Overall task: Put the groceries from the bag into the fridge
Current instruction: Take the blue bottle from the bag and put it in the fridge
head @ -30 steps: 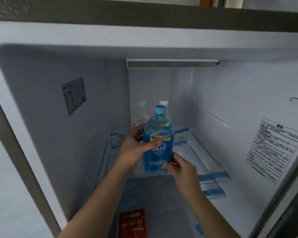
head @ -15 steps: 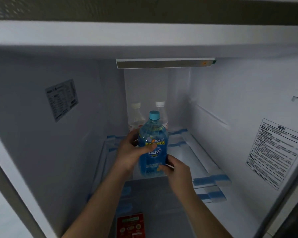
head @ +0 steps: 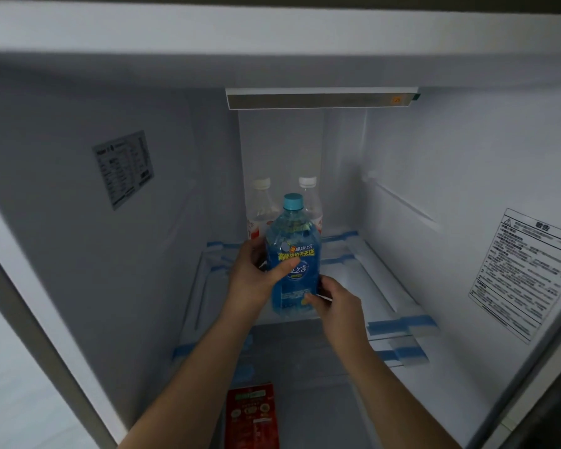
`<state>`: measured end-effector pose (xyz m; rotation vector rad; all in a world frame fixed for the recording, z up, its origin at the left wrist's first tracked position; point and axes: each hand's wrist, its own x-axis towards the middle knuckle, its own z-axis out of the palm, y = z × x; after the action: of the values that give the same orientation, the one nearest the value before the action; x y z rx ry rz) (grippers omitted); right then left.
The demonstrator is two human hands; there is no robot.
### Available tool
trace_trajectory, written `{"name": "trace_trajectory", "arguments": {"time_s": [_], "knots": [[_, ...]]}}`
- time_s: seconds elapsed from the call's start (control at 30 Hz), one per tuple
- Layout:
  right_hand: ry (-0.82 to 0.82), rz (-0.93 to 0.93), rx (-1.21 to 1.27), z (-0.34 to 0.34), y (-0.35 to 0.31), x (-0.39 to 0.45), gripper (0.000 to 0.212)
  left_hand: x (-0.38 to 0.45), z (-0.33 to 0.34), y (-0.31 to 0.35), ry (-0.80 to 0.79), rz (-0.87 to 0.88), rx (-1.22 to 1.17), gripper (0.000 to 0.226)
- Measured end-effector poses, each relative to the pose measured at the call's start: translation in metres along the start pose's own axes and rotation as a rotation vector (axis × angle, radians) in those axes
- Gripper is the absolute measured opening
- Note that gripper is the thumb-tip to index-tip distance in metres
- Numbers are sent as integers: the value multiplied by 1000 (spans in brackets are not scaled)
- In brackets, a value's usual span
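A blue drink bottle (head: 293, 241) with a light blue cap stands upright over the front part of the glass shelf (head: 363, 283) inside the fridge. My left hand (head: 255, 277) grips its left side, with the thumb across the label. My right hand (head: 334, 299) holds its lower right side, fingers at the base. Behind it stand two clear bottles (head: 308, 202) with white caps, against the back wall. Whether the blue bottle's base touches the shelf is hidden by my hands.
A red packet (head: 251, 416) lies on a lower level at the bottom of the view. Blue tape strips (head: 399, 327) mark the shelf edges. Labels (head: 123, 168) are stuck on the side walls. A light bar (head: 319, 98) runs across the ceiling at the back.
The bottle and both hands have gone slightly deeper into the fridge. The camera has moved in and shifted, so both clear bottles behind now show.
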<state>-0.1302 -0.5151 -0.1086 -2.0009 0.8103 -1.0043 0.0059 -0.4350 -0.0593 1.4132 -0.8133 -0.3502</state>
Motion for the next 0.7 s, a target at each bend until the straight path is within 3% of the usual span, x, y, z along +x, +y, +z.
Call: {"name": "trace_trajectory", "arguments": {"time_s": [0.2,0.33,0.43,0.7], "knots": [[17,-25,-51,0,-1,-6,31,-12,4,-2,101,61,201,88],[39,-41,-57,1,-2,-21,31,-45,10,-12,154,47,289,66],[3,-43,-90,-1,-1,-30,38,-74,15,-26,82,49,321,52],[-79,-16,-143,-3,-14,-37,45,-78,6,-21,-70,30,395,61]]}}
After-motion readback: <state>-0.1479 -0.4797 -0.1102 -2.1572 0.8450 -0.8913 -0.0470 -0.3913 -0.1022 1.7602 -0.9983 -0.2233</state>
